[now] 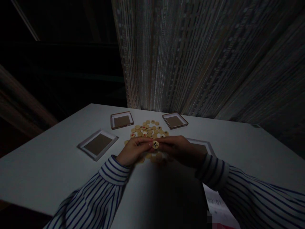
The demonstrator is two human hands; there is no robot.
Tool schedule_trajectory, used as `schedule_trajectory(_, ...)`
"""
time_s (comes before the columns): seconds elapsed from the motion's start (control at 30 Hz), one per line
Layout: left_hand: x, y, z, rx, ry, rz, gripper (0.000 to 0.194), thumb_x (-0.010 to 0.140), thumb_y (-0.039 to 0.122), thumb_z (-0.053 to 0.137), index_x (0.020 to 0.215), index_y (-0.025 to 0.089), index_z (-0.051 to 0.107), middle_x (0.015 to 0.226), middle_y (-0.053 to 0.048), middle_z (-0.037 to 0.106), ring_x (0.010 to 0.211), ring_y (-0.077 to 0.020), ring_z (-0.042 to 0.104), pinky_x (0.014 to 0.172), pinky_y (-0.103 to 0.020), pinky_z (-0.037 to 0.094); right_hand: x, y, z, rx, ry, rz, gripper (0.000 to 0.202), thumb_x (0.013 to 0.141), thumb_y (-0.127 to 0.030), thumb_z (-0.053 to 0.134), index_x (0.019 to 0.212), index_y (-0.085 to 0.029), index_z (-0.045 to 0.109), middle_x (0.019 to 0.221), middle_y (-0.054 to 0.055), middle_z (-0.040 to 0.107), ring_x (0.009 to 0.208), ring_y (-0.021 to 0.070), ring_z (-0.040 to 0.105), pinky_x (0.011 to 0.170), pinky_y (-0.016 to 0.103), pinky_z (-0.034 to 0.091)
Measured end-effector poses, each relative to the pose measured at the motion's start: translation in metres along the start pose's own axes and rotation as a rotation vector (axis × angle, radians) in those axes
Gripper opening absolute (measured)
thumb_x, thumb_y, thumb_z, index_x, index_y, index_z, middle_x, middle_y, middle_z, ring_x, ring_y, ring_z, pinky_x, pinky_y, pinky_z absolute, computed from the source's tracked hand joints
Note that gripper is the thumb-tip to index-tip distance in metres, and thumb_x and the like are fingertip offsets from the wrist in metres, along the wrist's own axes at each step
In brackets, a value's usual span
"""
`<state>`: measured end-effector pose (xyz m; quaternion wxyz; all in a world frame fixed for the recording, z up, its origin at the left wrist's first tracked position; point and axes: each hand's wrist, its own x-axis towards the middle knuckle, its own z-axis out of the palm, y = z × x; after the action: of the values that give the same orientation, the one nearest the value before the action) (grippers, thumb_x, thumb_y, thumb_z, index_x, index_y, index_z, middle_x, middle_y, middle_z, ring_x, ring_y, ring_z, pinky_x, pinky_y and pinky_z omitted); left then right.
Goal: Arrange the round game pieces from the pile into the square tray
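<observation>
A round, pale xiangqi piece [155,145] with a black character faces me above the near side of the pile. My left hand [135,149] pinches it from the left between thumb and fingers. From the right, the fingertips of my right hand [178,149] meet it, so both hands are closed on the same piece. Beneath and beyond the hands lies a loose pile of xiangqi pieces [137,127], some showing red or black characters, others plain side up. My hands and their shadow hide part of the pile.
Shallow trays surround the pile on the white table [47,165]: a back-left tray [122,126], a back-right tray [179,126], a left tray [86,153], and a right tray [210,148] partly behind my right hand. A lit display [214,201] shows by my right sleeve. A curtain [162,57] hangs behind.
</observation>
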<state>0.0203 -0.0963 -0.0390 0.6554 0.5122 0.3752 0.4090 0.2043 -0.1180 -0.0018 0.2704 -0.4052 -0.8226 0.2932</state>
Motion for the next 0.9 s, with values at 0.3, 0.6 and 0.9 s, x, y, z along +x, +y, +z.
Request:
schedule_trajectory(0.3,-0.008,0.000,0.021,-0.144,-0.016,-0.046,0.028,0.055,0.025,0.077,0.079,0.014,0.069,0.071,-0.004,0.069,0.065,-0.0126,0.062,0.066,-0.024,0.048,-0.021,-0.003,-0.014,-0.136,0.065,-0.091,0.024,0.084,-0.026,0.050,0.103,-0.023,0.064,0.087,0.002,0.068,0.074,0.0116,0.059,0.065,0.022,0.044)
schedule_trajectory(0.6,-0.012,0.000,0.050,-0.191,-0.018,-0.046,0.025,0.060,0.027,0.075,0.080,0.015,0.068,0.073,-0.003,0.069,0.068,-0.0114,0.061,0.069,-0.023,0.047,-0.039,0.002,-0.030,-0.333,0.121,-0.198,0.025,0.080,-0.026,0.055,0.103,-0.017,0.060,0.091,0.006,0.065,0.082,0.0148,0.058,0.074,0.028,0.045)
schedule_trajectory(0.9,-0.008,0.001,0.085,-0.197,-0.001,-0.063,0.029,0.057,0.025,0.075,0.081,0.013,0.064,0.065,-0.002,0.067,0.064,-0.0123,0.062,0.063,-0.023,0.047,-0.057,0.006,-0.059,-0.317,0.046,-0.149,0.026,0.080,-0.029,0.055,0.102,-0.016,0.060,0.092,0.007,0.064,0.082,0.0145,0.057,0.075,0.029,0.046)
